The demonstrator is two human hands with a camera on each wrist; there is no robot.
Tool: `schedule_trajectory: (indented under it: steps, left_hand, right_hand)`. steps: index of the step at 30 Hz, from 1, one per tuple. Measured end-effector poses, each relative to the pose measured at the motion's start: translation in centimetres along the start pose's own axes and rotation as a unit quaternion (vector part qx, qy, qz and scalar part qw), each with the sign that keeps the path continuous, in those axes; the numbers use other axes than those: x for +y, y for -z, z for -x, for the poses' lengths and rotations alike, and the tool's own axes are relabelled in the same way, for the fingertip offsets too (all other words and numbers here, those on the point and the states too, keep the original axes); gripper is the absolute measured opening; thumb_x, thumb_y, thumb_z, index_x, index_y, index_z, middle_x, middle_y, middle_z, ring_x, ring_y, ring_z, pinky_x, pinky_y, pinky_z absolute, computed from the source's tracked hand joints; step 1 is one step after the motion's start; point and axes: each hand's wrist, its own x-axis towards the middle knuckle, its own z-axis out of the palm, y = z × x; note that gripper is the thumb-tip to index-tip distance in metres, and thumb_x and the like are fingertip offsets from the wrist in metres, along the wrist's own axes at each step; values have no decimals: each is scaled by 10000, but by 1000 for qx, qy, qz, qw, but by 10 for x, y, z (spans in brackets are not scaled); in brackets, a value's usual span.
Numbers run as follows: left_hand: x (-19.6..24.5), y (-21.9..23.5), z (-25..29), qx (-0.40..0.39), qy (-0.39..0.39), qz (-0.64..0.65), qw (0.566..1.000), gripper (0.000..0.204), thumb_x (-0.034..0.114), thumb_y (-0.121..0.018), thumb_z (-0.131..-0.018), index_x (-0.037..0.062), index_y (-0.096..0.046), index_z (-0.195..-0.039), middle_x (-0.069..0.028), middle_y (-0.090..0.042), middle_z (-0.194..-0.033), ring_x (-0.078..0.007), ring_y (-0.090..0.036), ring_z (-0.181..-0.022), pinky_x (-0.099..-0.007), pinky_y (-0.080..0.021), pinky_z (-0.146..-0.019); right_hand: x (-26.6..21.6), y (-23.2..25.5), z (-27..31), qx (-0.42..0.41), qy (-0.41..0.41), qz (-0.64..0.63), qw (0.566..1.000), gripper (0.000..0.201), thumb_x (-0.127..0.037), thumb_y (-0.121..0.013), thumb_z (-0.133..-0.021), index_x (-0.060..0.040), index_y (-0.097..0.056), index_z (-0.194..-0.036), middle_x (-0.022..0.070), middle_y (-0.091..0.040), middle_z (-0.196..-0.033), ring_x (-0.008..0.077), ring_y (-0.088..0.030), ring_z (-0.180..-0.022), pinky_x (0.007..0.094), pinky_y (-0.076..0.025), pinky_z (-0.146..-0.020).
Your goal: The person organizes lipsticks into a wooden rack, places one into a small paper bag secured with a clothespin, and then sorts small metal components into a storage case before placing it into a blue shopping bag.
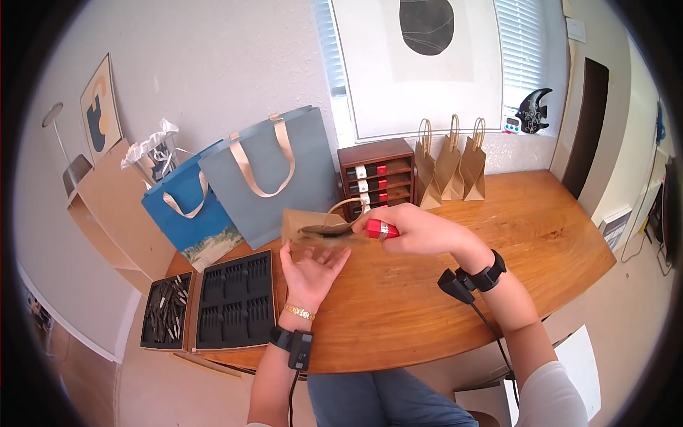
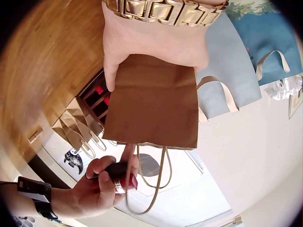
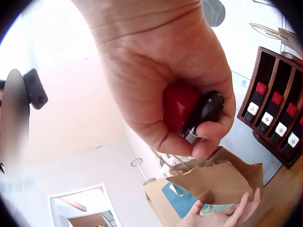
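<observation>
the right hand (image 1: 430,229) grasps a red tube (image 1: 382,229) with a silver band, its fingers curled round it, and in the same grip is a black tube (image 3: 208,108). the left hand (image 1: 310,276) is open, palm up, fingers spread under a small brown paper bag (image 1: 295,226) and supporting it near its base. the bag is tilted off the table (image 1: 427,285), its handles clear of the base, its mouth turned towards the right hand. whether the right fingertips touch the rim cannot be told.

as for how far things are, the bag looks opened out and the two tubes are outside it, gripped beside its mouth. whether anything lies inside cannot be made out, as that part is dark and blurred in the head view.

beyond the hands, a dark wooden cabinet (image 1: 377,153) holds red, black and white pieces (image 3: 267,118) on its shelves. three paper bags (image 1: 451,174) of the same kind stand upright in a row beside it, handles up; their contents cannot be seen. a large grey-blue bag (image 1: 277,203) and a blue bag (image 1: 178,213) stand on the other side. in front of them, a slotted black tray (image 1: 236,295) lies beside a box of dark and silver pieces (image 1: 167,309)
</observation>
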Motion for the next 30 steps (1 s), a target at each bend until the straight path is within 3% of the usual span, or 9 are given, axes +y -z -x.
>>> schedule_trajectory:
  steps: [5, 9, 11, 15, 18, 22, 25, 27, 30]
  left_hand:
    - [3, 14, -5, -103, 15, -53, 993, 840, 591, -555, -876, 84, -288, -1490, -187, -286, -1509, -376, -309, -1405, -548, -317, -1167]
    - [0, 6, -1, -88, 25, -65, 994, 812, 576, -567, -874, 84, -327, -1473, -176, -309, -1504, -372, -330, -1385, -562, -321, -1156]
    - [-3, 3, 0, -88, 46, -74, 992, 743, 560, -565, -881, 75, -393, -1417, -162, -351, -1450, -390, -333, -1369, -600, -319, -1144]
    - [-15, -9, 9, -63, 55, -160, 984, 803, 562, -510, -899, 90, -282, -1508, -200, -293, -1545, -396, -303, -1425, -605, -236, -1176]
    - [-15, -5, 6, -86, 72, -136, 984, 649, 500, -578, -885, 78, -430, -1356, -155, -392, -1369, -409, -323, -1378, -669, -314, -1117]
    - [-17, -7, 8, -106, 76, -189, 973, 653, 467, -577, -889, 72, -417, -1382, -158, -389, -1424, -391, -366, -1365, -664, -321, -1112]
    - [-18, -3, 6, -94, 70, -225, 967, 644, 420, -579, -900, 74, -399, -1413, -160, -385, -1462, -375, -399, -1351, -645, -345, -1101]
    - [-21, 0, 5, -52, 52, -312, 947, 565, 341, -570, -939, 52, -421, -1401, -146, -457, -1420, -327, -453, -1318, -577, -385, -1096]
    - [-25, 14, -2, -113, 51, -420, 899, 480, 260, -550, -974, 31, -449, -1383, -129, -515, -1381, -268, -513, -1264, -502, -412, -1092]
  right_hand:
    - [-4, -6, 0, 10, -20, -13, 1000, 455, -10, -571, -807, -8, -597, -1260, 162, -677, -1200, 269, -663, -1053, 337, -501, -924]
    - [0, -16, -1, 69, 16, 26, 997, 450, -33, -589, -828, -26, -593, -1278, 186, -694, -1116, 305, -685, -984, 353, -518, -861]
    - [-14, -18, 2, 34, -73, 84, 993, 355, -53, -612, -847, -23, -610, -1200, 214, -691, -960, 379, -675, -891, 406, -523, -782]
    - [-14, -32, 3, 64, -35, 141, 987, 168, -82, -621, -867, 4, -583, -1006, 242, -648, -838, 453, -622, -831, 493, -496, -708]
    - [-14, -33, 3, 58, -64, 185, 979, 191, -63, -612, -850, 11, -585, -1024, 254, -650, -839, 455, -630, -836, 497, -505, -702]
    - [7, -39, 5, 92, -34, 192, 976, 215, -45, -610, -828, 14, -599, -1034, 262, -649, -825, 455, -636, -835, 492, -520, -702]
    - [7, -31, 5, 39, -45, 225, 972, 239, -46, -611, -813, -2, -624, -1047, 251, -661, -825, 436, -656, -827, 471, -539, -710]
    - [-2, -25, 9, -90, -138, 378, 911, 229, -97, -611, -845, -23, -645, -1059, 213, -690, -920, 395, -672, -887, 447, -546, -757]
    - [46, -43, 20, 32, -13, 300, 953, 167, -93, -610, -842, -17, -690, -968, 191, -711, -958, 361, -690, -921, 436, -556, -762]
